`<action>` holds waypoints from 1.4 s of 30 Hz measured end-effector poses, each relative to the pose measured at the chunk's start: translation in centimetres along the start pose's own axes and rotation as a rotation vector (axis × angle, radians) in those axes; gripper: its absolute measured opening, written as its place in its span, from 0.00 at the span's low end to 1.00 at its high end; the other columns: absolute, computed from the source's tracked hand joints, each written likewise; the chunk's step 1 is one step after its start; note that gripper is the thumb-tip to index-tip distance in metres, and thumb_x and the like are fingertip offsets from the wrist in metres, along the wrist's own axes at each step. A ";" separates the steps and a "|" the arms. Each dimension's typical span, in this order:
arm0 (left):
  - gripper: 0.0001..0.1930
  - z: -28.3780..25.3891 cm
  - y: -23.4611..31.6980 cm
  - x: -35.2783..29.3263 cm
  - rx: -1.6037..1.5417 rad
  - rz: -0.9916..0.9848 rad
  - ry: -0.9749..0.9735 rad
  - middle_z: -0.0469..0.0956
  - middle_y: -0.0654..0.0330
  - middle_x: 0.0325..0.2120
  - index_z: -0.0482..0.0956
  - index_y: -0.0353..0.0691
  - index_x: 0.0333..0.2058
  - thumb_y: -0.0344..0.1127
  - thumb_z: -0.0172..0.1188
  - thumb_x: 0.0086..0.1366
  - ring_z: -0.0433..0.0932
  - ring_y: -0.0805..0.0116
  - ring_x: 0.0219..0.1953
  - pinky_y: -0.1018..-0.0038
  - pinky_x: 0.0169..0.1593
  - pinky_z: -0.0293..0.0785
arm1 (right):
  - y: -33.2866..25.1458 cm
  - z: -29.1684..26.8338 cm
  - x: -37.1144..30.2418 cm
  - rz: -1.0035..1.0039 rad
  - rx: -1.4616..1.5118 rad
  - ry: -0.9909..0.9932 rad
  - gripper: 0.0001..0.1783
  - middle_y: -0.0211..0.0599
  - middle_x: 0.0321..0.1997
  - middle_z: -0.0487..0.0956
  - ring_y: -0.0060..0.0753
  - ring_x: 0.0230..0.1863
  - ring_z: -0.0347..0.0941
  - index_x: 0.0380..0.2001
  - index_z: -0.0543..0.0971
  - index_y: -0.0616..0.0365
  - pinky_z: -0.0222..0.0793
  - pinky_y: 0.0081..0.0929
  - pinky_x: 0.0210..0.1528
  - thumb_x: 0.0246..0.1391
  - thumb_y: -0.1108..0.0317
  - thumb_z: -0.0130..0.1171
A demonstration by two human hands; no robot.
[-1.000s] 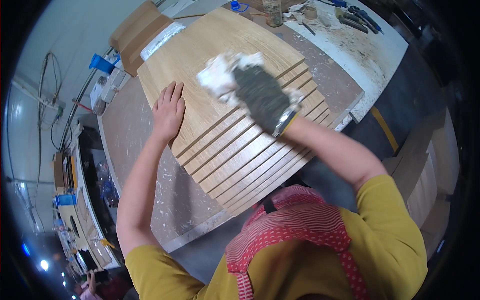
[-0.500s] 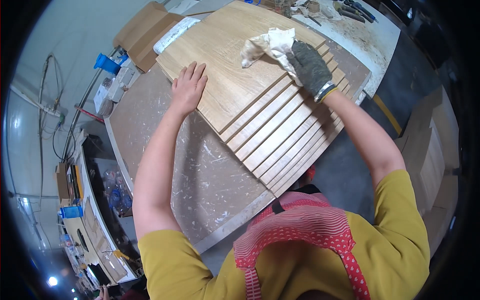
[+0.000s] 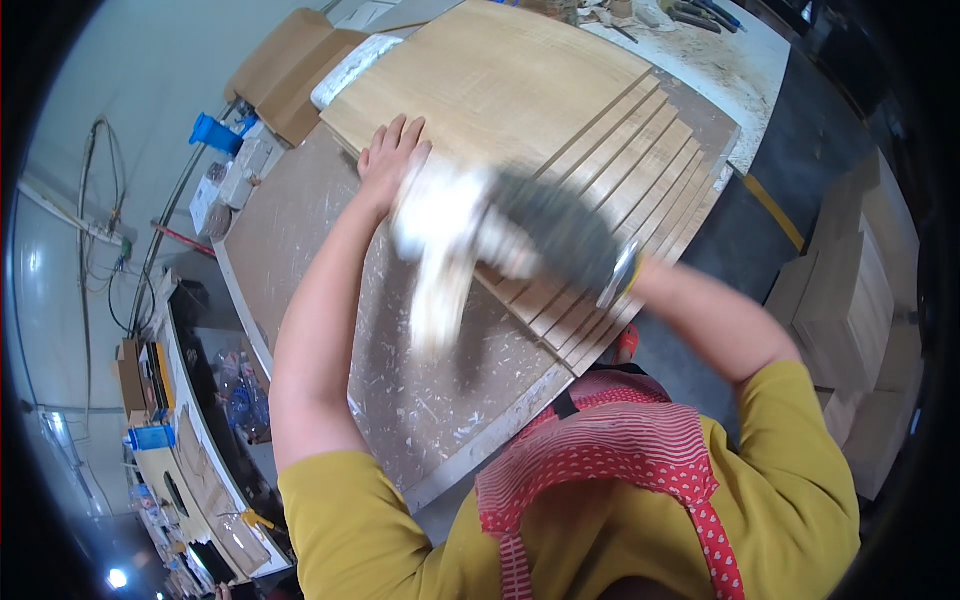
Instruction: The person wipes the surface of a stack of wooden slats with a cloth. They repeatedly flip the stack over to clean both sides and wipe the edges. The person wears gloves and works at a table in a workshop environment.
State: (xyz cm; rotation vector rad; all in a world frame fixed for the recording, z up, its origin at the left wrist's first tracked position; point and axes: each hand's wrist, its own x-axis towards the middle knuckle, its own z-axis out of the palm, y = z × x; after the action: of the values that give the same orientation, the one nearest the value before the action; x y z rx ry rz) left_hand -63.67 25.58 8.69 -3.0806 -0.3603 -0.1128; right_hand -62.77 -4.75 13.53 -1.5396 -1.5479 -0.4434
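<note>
A stack of light wood-grain boards (image 3: 500,80) lies on the table, fanned so the lower ones step out toward the near right. My bare left hand (image 3: 390,165) rests flat on the left edge of the top board, fingers stretched out. Across the near edge of the stack sweeps my right hand (image 3: 565,230) in a dark grey glove, smeared by motion. It grips a white cloth (image 3: 440,225), which hangs past the boards' left edge, close beside my left hand.
The brown tabletop (image 3: 300,230) is speckled with pale marks. An open cardboard box (image 3: 290,75) and a blue container (image 3: 215,132) stand at the far left. Hand tools (image 3: 695,18) lie at the far right. Cardboard boxes (image 3: 845,310) are stacked on the right.
My right hand has swung left and nearer with the cloth, from the top board's far right to its near left edge. My left hand stays on the board with little movement.
</note>
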 end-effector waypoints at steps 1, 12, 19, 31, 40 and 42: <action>0.28 -0.5 1.0 -0.2 -0.100 0.000 0.025 0.51 0.59 0.68 0.58 0.59 0.66 0.56 0.39 0.69 0.48 0.50 0.69 0.46 0.66 0.43 | 3.6 -2.1 0.4 -0.124 -0.257 0.032 0.25 0.44 0.49 0.77 0.40 0.46 0.76 0.51 0.74 0.52 0.74 0.35 0.52 0.47 0.66 0.64; 0.28 -1.5 2.4 -0.3 -0.215 -0.020 0.016 0.52 0.59 0.68 0.58 0.59 0.65 0.57 0.39 0.69 0.50 0.49 0.69 0.46 0.66 0.44 | -5.5 5.9 -2.1 -0.059 0.040 -0.259 0.18 0.39 0.45 0.80 0.38 0.52 0.74 0.44 0.78 0.54 0.64 0.38 0.60 0.47 0.66 0.60; 0.28 -1.5 1.9 -0.8 -0.181 -0.024 0.080 0.53 0.59 0.67 0.59 0.59 0.65 0.57 0.40 0.69 0.51 0.50 0.68 0.47 0.66 0.45 | 6.1 -6.3 -0.7 0.733 -0.142 -0.117 0.32 0.46 0.46 0.79 0.39 0.50 0.75 0.54 0.74 0.53 0.74 0.31 0.53 0.43 0.59 0.69; 0.26 -0.9 1.9 0.2 -0.178 0.023 0.106 0.54 0.60 0.67 0.60 0.60 0.65 0.56 0.39 0.70 0.51 0.51 0.68 0.47 0.66 0.46 | -4.6 2.8 -3.6 0.126 0.261 -0.205 0.18 0.39 0.42 0.81 0.38 0.40 0.79 0.47 0.77 0.53 0.75 0.33 0.44 0.53 0.62 0.58; 0.26 -1.9 1.9 0.1 -0.175 0.035 0.103 0.56 0.59 0.66 0.61 0.58 0.64 0.54 0.41 0.70 0.55 0.49 0.67 0.46 0.65 0.50 | 7.0 -16.2 -12.6 0.327 -0.710 -0.050 0.20 0.53 0.51 0.76 0.54 0.52 0.74 0.47 0.79 0.55 0.70 0.39 0.54 0.48 0.75 0.61; 0.27 -3.8 3.9 -0.8 -0.157 0.076 0.105 0.57 0.56 0.66 0.61 0.55 0.64 0.54 0.44 0.69 0.54 0.50 0.67 0.48 0.65 0.50 | 6.6 -15.5 -10.9 0.202 -0.790 -0.075 0.19 0.51 0.51 0.77 0.52 0.50 0.74 0.47 0.80 0.54 0.70 0.40 0.53 0.49 0.73 0.62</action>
State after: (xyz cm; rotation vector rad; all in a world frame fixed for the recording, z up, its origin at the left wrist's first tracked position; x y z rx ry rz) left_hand -63.84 21.44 12.26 -3.2203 -0.2402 -0.3143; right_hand -53.26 -22.33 11.44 -2.3011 -1.3091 -0.9632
